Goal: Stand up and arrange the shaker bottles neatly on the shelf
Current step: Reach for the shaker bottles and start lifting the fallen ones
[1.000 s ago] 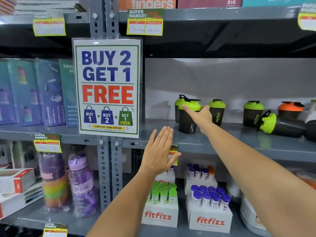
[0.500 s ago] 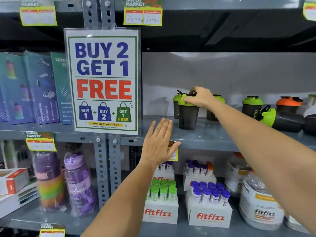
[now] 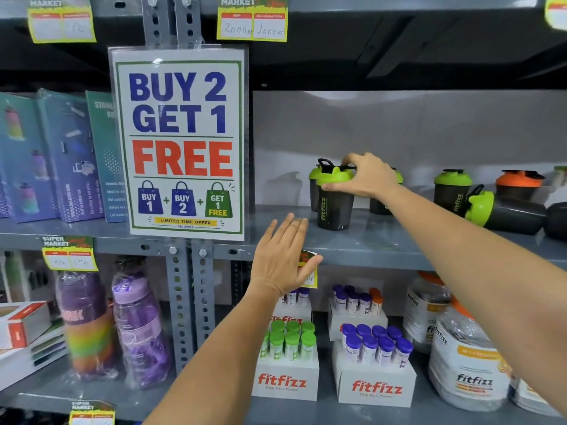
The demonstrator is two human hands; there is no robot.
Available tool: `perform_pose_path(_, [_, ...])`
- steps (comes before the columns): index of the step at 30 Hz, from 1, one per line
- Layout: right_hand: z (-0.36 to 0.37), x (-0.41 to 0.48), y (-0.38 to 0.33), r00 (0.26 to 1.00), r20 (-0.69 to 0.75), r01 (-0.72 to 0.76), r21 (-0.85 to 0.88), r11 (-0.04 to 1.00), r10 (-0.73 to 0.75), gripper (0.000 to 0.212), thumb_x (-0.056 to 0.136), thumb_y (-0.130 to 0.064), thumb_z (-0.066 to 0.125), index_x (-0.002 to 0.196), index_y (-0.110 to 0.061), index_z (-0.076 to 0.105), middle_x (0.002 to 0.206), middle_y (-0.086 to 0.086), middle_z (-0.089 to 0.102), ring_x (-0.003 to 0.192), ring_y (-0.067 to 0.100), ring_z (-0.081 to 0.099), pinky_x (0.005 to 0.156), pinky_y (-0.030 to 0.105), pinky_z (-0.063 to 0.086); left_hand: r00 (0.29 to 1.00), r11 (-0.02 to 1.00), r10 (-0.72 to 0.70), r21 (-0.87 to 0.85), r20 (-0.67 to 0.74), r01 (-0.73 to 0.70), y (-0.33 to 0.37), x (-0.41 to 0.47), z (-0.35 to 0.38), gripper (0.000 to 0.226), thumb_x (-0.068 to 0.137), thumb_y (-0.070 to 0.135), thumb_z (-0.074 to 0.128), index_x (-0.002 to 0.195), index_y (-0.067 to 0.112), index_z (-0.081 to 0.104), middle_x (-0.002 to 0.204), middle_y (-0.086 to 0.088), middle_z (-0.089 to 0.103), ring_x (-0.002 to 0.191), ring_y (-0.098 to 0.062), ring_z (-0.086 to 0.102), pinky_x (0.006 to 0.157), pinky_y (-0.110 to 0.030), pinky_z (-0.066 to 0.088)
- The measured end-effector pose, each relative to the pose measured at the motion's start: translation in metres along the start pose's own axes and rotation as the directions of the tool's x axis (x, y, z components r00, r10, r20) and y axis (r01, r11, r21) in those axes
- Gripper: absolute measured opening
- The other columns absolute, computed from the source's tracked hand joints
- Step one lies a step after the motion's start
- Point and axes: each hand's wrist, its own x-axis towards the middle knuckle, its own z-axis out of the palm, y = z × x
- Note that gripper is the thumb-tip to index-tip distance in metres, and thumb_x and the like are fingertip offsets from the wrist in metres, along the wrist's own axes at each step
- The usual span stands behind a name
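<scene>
Several black shaker bottles with green or orange lids stand on the grey middle shelf (image 3: 352, 246). My right hand (image 3: 365, 176) grips the green lid of the front upright shaker bottle (image 3: 334, 207), which stands on the shelf. Another green-lidded bottle (image 3: 313, 191) stands just behind it, and one more (image 3: 379, 205) is partly hidden by my wrist. Further right stand a green-lidded bottle (image 3: 451, 191) and an orange-lidded bottle (image 3: 518, 185). A green-lidded bottle (image 3: 503, 213) lies on its side. My left hand (image 3: 282, 256) hovers flat and open in front of the shelf edge.
A "BUY 2 GET 1 FREE" sign (image 3: 181, 142) hangs on the upright post at left. Boxed bottles (image 3: 61, 157) fill the left bay. Below are fitfizz tube boxes (image 3: 374, 372), tubs (image 3: 466, 363) and purple water bottles (image 3: 138, 326). Another dark bottle (image 3: 557, 220) lies at the far right edge.
My right hand went from touching the front bottle's side to gripping its lid from above. The view has tilted slightly. My left hand stayed open near the shelf edge.
</scene>
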Motion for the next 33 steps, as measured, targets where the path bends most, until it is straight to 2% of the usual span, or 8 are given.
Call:
perform_pose_path(4, [0.002,0.003,0.004,0.998,0.057,-0.046,0.180,0.983,0.036,0.081,0.053,-0.062,0.067,0.126,-0.030,0.057,0.127,0.004,0.060,0.086,0.025,0.063,0.069,0.041,0.060,1.000,1.000,-0.010,-0.001,0.019,0.010,0.000,0.000,-0.001,0.071,0.091,0.055,0.033,0.132,0.001,0.054,0.132,-0.015,0.060,0.130,-0.028,0.049,0.107,-0.048,0.040])
perform_pose_path(6, [0.003,0.006,0.008,0.997,0.073,-0.056,0.248,0.967,0.039,0.084,0.057,-0.055,0.067,0.135,-0.028,0.053,0.129,0.005,0.058,0.091,0.025,0.060,0.064,0.036,0.059,0.999,1.000,-0.008,-0.003,0.033,0.008,0.000,0.000,-0.002,0.071,0.091,0.056,0.033,0.133,0.001,0.054,0.132,-0.014,0.060,0.129,-0.028,0.049,0.107,-0.048,0.040])
perform_pose_path(10, [0.006,0.006,0.015,0.994,0.103,-0.057,0.367,0.929,0.021,0.077,0.066,-0.041,0.075,0.138,-0.026,0.050,0.135,0.004,0.056,0.112,0.022,0.052,0.083,0.030,0.044,0.999,1.000,0.020,-0.005,0.044,-0.020,-0.003,-0.001,-0.001,0.072,0.092,0.056,0.032,0.135,0.002,0.052,0.133,-0.014,0.059,0.130,-0.027,0.049,0.110,-0.046,0.037])
perform_pose_path(13, [-0.005,-0.002,0.033,0.984,0.179,-0.059,0.384,0.921,-0.012,0.089,0.067,-0.047,0.079,0.144,-0.026,0.040,0.146,0.005,0.046,0.132,0.026,0.044,0.100,0.033,0.039,0.999,1.000,0.009,-0.012,0.045,-0.009,0.000,0.001,0.000,0.073,0.092,0.056,0.029,0.135,0.002,0.051,0.134,-0.014,0.058,0.131,-0.027,0.047,0.113,-0.045,0.032])
perform_pose_path(15, [-0.021,-0.008,0.057,0.990,0.140,-0.049,0.369,0.928,-0.003,0.089,0.068,-0.054,0.078,0.144,-0.025,0.040,0.146,0.006,0.047,0.133,0.023,0.045,0.100,0.030,0.036,0.999,1.000,0.010,-0.011,0.044,-0.010,0.006,0.006,-0.003,0.076,0.093,0.058,0.023,0.136,0.001,0.050,0.135,-0.014,0.057,0.133,-0.026,0.045,0.114,-0.047,0.028])
perform_pose_path(19, [-0.060,-0.018,0.126,0.997,-0.007,-0.068,0.184,0.981,0.071,0.070,0.077,-0.047,0.074,0.134,-0.014,0.051,0.136,0.013,0.056,0.126,0.028,0.052,0.100,0.032,0.039,0.992,0.991,0.125,-0.053,-0.004,-0.125,0.052,0.030,-0.004,0.075,0.093,0.056,0.030,0.136,-0.002,0.048,0.138,-0.016,0.054,0.136,-0.028,0.041,0.115,-0.050,0.024])
perform_pose_path(23, [-0.092,-0.030,0.198,0.986,-0.009,-0.164,-0.130,0.978,0.164,0.067,0.080,-0.040,0.073,0.129,0.000,0.050,0.130,0.026,0.056,0.121,0.041,0.052,0.098,0.045,0.044,0.987,0.978,0.159,-0.133,-0.016,-0.159,0.129,0.062,0.003,0.074,0.092,0.054,0.035,0.139,-0.002,0.044,0.141,-0.017,0.051,0.138,-0.028,0.037,0.114,-0.051,0.026])
perform_pose_path(33, [-0.106,-0.056,0.273,0.944,0.140,-0.222,-0.402,0.889,0.299,0.103,0.070,-0.047,0.079,0.144,0.000,0.025,0.139,0.025,0.047,0.127,0.043,0.046,0.098,0.051,0.046,0.989,0.998,0.033,-0.057,0.143,-0.025,0.184,0.072,0.029,0.074,0.095,0.055,0.022,0.143,0.001,0.038,0.147,-0.014,0.044,0.142,-0.026,0.028,0.118,-0.047,0.018])
